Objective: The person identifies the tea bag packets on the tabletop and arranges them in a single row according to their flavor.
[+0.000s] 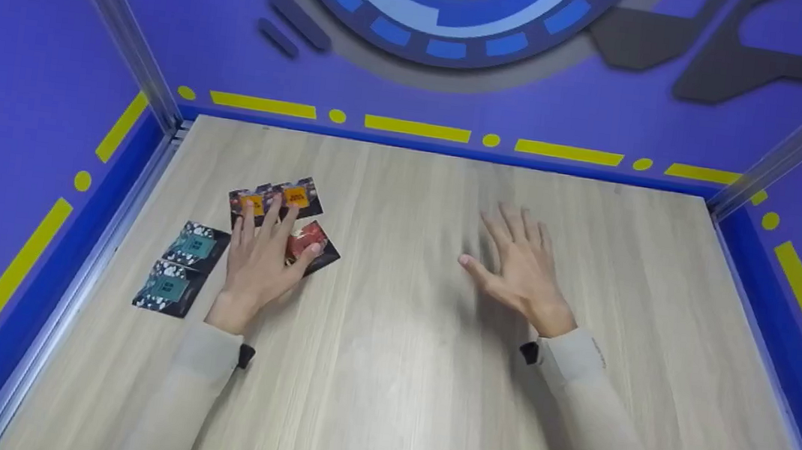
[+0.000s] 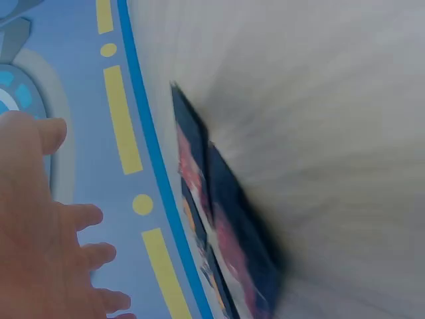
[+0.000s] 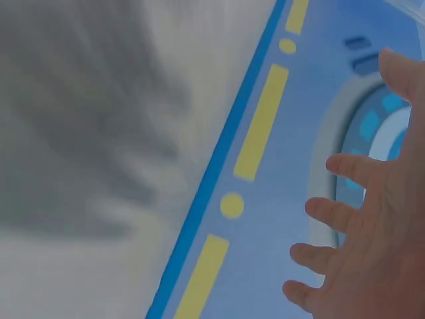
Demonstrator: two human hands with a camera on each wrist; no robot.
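My left hand (image 1: 262, 262), fingers spread and straight, overlaps a group of flat square packets at the left of the table in the head view. An orange-labelled packet (image 1: 301, 197) and another orange one (image 1: 239, 198) lie at its fingertips. By the thumb is a black packet with a red label (image 1: 314, 234), partly hidden. In the left wrist view, two red-patterned packets (image 2: 232, 249) lie side by side, apart from the hand (image 2: 46, 232). My right hand (image 1: 520, 272) hovers over the table's right half, fingers spread, holding nothing.
Two teal-labelled packets, one farther back (image 1: 195, 244) and one nearer (image 1: 169, 288), lie left of the left hand. A wooden-patterned table (image 1: 387, 344) sits between blue-purple walls with yellow marks (image 1: 418, 128). Metal rails (image 1: 115, 19) run along the corners.
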